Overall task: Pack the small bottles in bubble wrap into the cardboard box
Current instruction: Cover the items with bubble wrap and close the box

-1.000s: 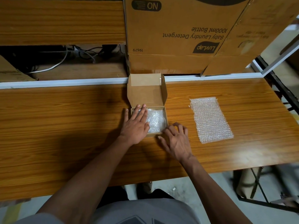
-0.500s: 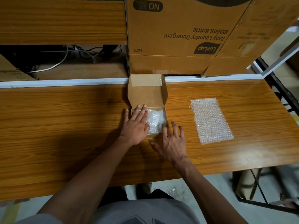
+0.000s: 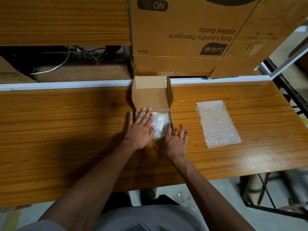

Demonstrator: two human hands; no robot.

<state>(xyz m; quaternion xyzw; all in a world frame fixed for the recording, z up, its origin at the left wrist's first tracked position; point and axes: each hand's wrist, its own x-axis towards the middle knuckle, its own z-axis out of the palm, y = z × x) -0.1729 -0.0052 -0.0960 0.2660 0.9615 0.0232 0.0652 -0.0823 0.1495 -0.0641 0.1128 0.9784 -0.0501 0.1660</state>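
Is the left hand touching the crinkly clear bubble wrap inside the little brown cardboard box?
Touching. The head view shows the left hand lying flat on the bubble wrap.

The counter (image 3: 66,130) is showing an orange-brown woodgrain with darker streaks, edged at its far side by a white strip (image 3: 66,85). The small cardboard box (image 3: 152,95) is showing plain tan brown. The bubble wrap (image 3: 160,124) inside it and the loose bubble-wrap sheet (image 3: 217,123) near the counter's right edge are looking clear-white and dimpled. The large carton (image 3: 191,30) is showing brown with black print.
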